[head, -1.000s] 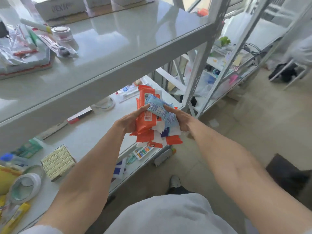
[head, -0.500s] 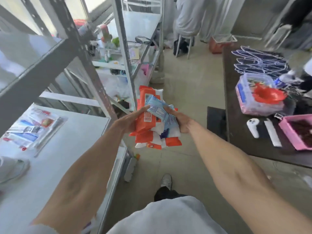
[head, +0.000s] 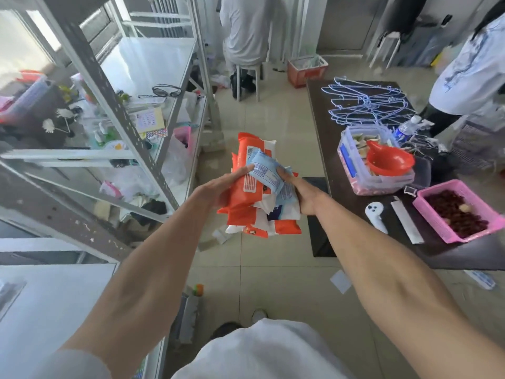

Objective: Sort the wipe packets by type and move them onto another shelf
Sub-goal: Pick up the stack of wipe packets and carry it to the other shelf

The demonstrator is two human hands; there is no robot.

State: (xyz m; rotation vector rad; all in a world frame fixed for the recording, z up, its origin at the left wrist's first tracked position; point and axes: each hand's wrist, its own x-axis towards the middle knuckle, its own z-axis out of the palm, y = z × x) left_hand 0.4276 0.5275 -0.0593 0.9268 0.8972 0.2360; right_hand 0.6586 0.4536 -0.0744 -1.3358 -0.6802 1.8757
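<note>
I hold a loose stack of wipe packets (head: 246, 198) between both hands, over the tiled floor in the aisle. Most are orange and white; a light blue packet (head: 266, 173) lies on top, with another blue and white one under it. My left hand (head: 218, 191) grips the stack's left side with the thumb on the orange top packet. My right hand (head: 303, 195) clasps the right side, thumb on the blue packet. The lower packets hang out below my hands.
A grey metal shelf rack (head: 114, 116) stands at the left, its far shelves cluttered. A dark table (head: 338, 149) at the right carries wire hangers, a clear box with a red funnel (head: 388, 160) and a pink basket (head: 461, 212). Two people stand at the back.
My view has swung right, away from the near shelf towards the aisle and table. The stack stays gripped the same way in both hands.
</note>
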